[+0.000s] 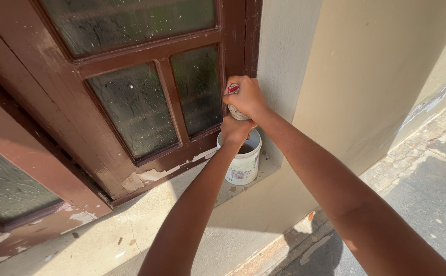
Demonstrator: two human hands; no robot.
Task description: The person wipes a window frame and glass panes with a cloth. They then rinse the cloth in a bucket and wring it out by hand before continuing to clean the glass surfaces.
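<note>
Sunlit cream wall (366,66) and sill (105,240) — brown window frame (172,102), frosted panes (131,110) — grey paving (432,189) below.

Bright, warm sunlight falls from the upper right, and both arms cast hard shadows onto the sill (131,225) (edges crisp). The view is sharp, with slight wide-angle bending at the borders.

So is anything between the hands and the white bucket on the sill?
Nothing visible. Both hands are directly above the white bucket: the left hand at its rim, the right hand above it gripping a pale wad with a red-and-white piece. The bucket's open top is partly hidden.
</note>
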